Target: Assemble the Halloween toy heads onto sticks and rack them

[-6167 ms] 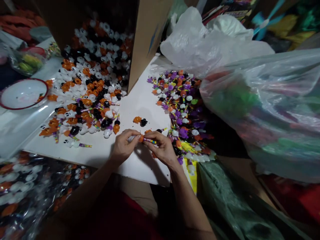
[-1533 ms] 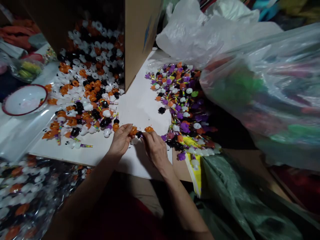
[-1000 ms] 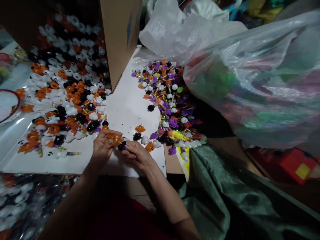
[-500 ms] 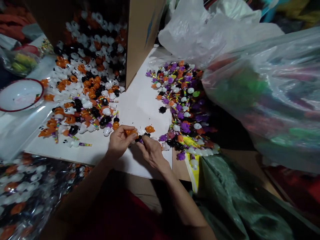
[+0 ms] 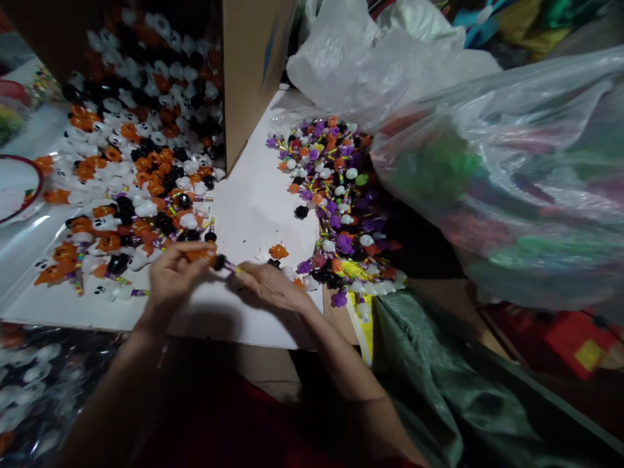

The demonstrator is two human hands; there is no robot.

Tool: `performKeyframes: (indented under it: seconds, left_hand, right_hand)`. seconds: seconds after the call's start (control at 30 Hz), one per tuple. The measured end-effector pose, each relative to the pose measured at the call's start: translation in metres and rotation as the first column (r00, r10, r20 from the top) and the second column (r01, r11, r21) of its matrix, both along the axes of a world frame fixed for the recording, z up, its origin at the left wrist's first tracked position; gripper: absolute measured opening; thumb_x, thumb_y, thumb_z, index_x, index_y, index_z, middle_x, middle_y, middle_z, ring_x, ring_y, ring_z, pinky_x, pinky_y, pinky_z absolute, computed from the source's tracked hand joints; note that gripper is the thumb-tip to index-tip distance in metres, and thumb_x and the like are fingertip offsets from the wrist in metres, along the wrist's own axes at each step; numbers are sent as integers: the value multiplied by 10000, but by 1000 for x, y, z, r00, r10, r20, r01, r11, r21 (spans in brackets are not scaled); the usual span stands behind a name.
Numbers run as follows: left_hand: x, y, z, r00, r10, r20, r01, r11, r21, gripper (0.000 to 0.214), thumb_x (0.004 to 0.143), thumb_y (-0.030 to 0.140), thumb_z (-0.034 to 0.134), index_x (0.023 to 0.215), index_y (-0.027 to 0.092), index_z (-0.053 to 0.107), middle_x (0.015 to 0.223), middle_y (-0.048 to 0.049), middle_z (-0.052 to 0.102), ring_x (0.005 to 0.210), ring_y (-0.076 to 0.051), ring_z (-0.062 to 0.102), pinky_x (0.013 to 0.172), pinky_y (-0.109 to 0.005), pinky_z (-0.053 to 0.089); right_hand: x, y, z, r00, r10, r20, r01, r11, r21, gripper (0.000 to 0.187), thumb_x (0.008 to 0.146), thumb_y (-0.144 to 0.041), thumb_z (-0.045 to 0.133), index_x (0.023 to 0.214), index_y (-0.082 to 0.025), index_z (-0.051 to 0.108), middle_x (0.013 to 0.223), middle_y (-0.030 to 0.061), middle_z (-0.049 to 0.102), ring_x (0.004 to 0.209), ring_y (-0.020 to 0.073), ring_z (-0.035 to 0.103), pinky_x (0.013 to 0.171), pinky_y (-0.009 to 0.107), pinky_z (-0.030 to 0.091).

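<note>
So the biggest thing in front of you is the clear plastic bag [image 5: 511,188] stuffed with colourful stuff, slumped over the worktop's right edge. Next is the cardboard box [image 5: 248,71] tipped on its side at the far left corner, spilling a pile of orange, white and black toys [image 5: 136,182] toward the left edge. The white worktop [image 5: 253,208] is bare down the middle. A green plastic sheet [image 5: 439,377] hangs off the near right corner. A smaller purple-heavy pile [image 5: 336,195] runs along the right edge, just under the bag. A red-rimmed bowl [image 5: 14,195] peeks in at the far left.

Your left hand [image 5: 170,279] and right hand [image 5: 268,286] meet at the near edge. The left fingers are pinched tight on a pumpkin toy [image 5: 214,260], and the right fingers are pinched narrow on its striped stick end. A loose orange piece [image 5: 279,251] lies just beyond your right hand.
</note>
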State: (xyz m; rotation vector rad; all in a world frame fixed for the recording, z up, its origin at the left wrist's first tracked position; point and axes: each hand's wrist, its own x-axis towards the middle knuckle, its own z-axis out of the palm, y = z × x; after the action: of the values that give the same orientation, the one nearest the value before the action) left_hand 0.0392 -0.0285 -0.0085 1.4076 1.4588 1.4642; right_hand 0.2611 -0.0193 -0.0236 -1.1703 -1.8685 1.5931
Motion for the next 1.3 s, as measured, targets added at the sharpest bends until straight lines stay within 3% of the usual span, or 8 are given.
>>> performKeyframes:
  seconds: [0.13, 0.23, 0.4, 0.63, 0.77, 0.97, 1.13, 1.3]
  left_hand:
    - [-36, 24, 20, 735, 303, -606, -283, 950, 132, 450, 795, 372, 700, 1164, 123, 633, 1338, -143, 567, 1273, -316, 490, 1102, -556, 344]
    - [-8, 11, 5, 622, 6, -783, 1, 1000, 9, 397, 878, 311, 599, 1225, 121, 581, 1299, -143, 579, 1252, -287, 496, 1078, -483, 392]
    - [72, -16, -61, 496, -429, -755, 308, 900, -309, 312, 861, 247, 592, 1148, 127, 619, 1138, -154, 639, 1048, -287, 600, 914, -423, 506]
    - [64, -3, -67, 738, -416, -531, 262, 902, -343, 228, 761, 252, 661, 974, 172, 654, 956, -93, 640, 875, -237, 612, 831, -373, 499]
    - [47, -17, -59, 970, -243, -4, 215, 869, -446, 362, 709, 392, 697, 976, 158, 623, 791, -38, 620, 683, -157, 593, 651, -290, 498]
    - [64, -24, -57, 860, -139, 490, 429, 718, -548, 460, 596, 388, 801, 927, 134, 609, 631, 2, 597, 495, -80, 496, 420, -179, 299]
    - [119, -18, -53, 783, -306, 541, 598, 609, -521, 487, 661, 462, 763, 987, 134, 613, 539, 38, 552, 411, -54, 413, 402, -176, 247]
    - [137, -16, -55, 804, -330, 494, 585, 587, -560, 503, 625, 462, 784, 964, 121, 640, 529, 31, 565, 407, -61, 421, 425, -198, 297]
  right_hand:
    - [70, 82, 6, 673, -442, 593, 112, 854, 509, 272, 951, -261, 429, 1137, -158, 599, 1123, 156, 619, 989, 257, 574, 838, 347, 435]
    - [103, 125, -11, 494, -469, 732, -38, 830, 557, 406, 876, -103, 453, 1276, -97, 520, 1240, 207, 564, 1053, 291, 562, 839, 359, 435]
    - [84, 121, -38, 524, -358, 773, -144, 857, 495, 313, 855, -138, 526, 1160, -82, 572, 1133, 188, 605, 998, 266, 580, 826, 323, 437]
    - [41, 92, -20, 699, -247, 671, -157, 863, 481, 474, 873, -177, 580, 1338, -134, 495, 1187, 138, 612, 1060, 240, 565, 857, 305, 437]
    - [73, 55, 0, 796, -267, 543, -105, 823, 558, 299, 917, -145, 483, 1175, -175, 631, 1121, 92, 630, 974, 191, 594, 840, 276, 429]
    - [142, 10, -5, 492, -544, 680, 36, 793, 608, 249, 912, -146, 462, 1035, -148, 679, 1025, 121, 643, 960, 233, 575, 773, 290, 412]
    - [144, 71, -9, 310, -695, 648, 74, 698, 713, 306, 943, -194, 410, 1146, -134, 631, 1128, 162, 621, 1036, 266, 537, 832, 328, 395]
    - [129, 132, -17, 253, -581, 774, -33, 794, 607, 338, 914, -102, 366, 1072, -57, 662, 1114, 225, 628, 1041, 304, 536, 938, 432, 331]
